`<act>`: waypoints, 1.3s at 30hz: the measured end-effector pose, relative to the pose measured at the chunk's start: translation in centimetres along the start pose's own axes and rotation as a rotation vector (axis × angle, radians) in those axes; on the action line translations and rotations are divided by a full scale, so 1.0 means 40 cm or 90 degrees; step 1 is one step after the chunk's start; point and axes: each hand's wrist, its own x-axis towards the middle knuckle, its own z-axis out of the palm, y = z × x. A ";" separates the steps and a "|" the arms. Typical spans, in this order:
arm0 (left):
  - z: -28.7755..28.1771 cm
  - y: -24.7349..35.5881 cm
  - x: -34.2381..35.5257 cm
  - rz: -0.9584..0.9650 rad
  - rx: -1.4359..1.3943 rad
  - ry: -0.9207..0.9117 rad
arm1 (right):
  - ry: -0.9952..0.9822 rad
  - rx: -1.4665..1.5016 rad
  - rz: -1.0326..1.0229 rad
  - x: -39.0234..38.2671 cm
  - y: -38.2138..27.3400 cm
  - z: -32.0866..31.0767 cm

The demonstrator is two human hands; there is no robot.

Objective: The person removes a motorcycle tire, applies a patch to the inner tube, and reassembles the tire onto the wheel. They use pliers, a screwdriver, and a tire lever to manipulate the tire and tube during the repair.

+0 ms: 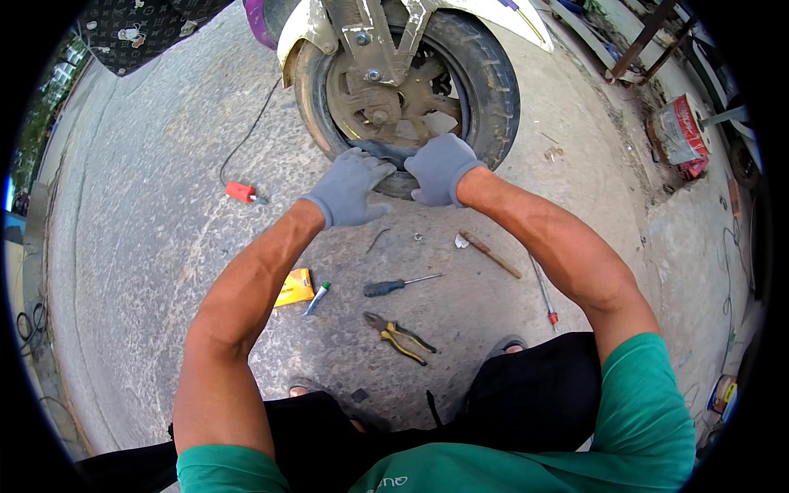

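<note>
Head view: grey-gloved hands, one pair, slightly apart from each other. Left hand (pixel 349 185): fingers laid on the lower tyre (pixel 493 90), thumb standing away. Right hand (pixel 444 170): bent over the same stretch. Whether either is clamped on the rubber, I cannot tell from where I stand.

Tyre: black, worn, dirty; upright around its wheel (pixel 423 103), toward the far edge of the surface. By my reckoning stiff in the sidewall, heavy with the wheel, hardly fragile, gritty rather than slippery. Best hold: the lower edge, hands side by side. Rubber strip (pixel 385 150): dark, by the fingertips; softer by its look, easily pinched; tube or tyre lip, unclear.

Surface (pixel 460 312): rough, blotched concrete. Nearest edge: sandalled feet (pixel 306 384). Just in from them: pliers (pixel 385 325), yellow and black. Next: screwdriver (pixel 385 288), dark handle; left of it, small tube (pixel 317 298), green cap, beside a yellow box (pixel 297 287); toward the right edge, rod (pixel 553 318), red end. Farther: brown stick (pixel 491 254), aslant. Toward the left edge: red device (pixel 241 191) with dark cable (pixel 253 123).

Surroundings: red-and-white can (pixel 680 131), beside the right edge; fork (pixel 366 41), over the wheel; dark patterned bag or cover (pixel 140 37), far left corner; rusty metal posts (pixel 645 41), far right corner.
</note>
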 end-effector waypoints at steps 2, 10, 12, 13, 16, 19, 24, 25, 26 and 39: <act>0.000 0.001 0.010 -0.004 -0.035 0.027 | -0.015 0.002 0.002 0.000 0.002 -0.005; -0.031 -0.001 0.035 -0.058 -0.187 0.001 | -0.021 -0.007 0.006 0.006 0.008 -0.008; -0.019 -0.007 0.032 -0.117 -0.190 0.022 | -0.012 -0.006 -0.001 0.009 0.009 -0.003; -0.022 -0.003 0.039 -0.156 -0.169 -0.001 | -0.006 -0.004 -0.003 0.009 0.010 0.001; -0.033 0.018 0.070 -0.200 -0.039 -0.073 | 0.010 0.012 -0.010 0.011 0.012 0.009; -0.030 0.043 0.121 -0.209 0.075 -0.152 | 0.035 0.018 -0.015 0.005 0.015 0.016; -0.031 0.023 0.174 -0.210 0.072 -0.300 | 0.010 0.015 -0.006 0.007 0.013 0.011; -0.031 0.014 0.179 -0.207 0.052 -0.321 | 0.001 0.015 -0.003 0.006 0.013 0.006; -0.031 0.006 0.184 -0.205 0.032 -0.343 | -0.009 0.016 -0.001 0.006 0.012 0.003; 0.012 -0.011 0.059 -0.046 -0.044 -0.045 | 0.109 0.072 0.027 0.002 0.009 0.028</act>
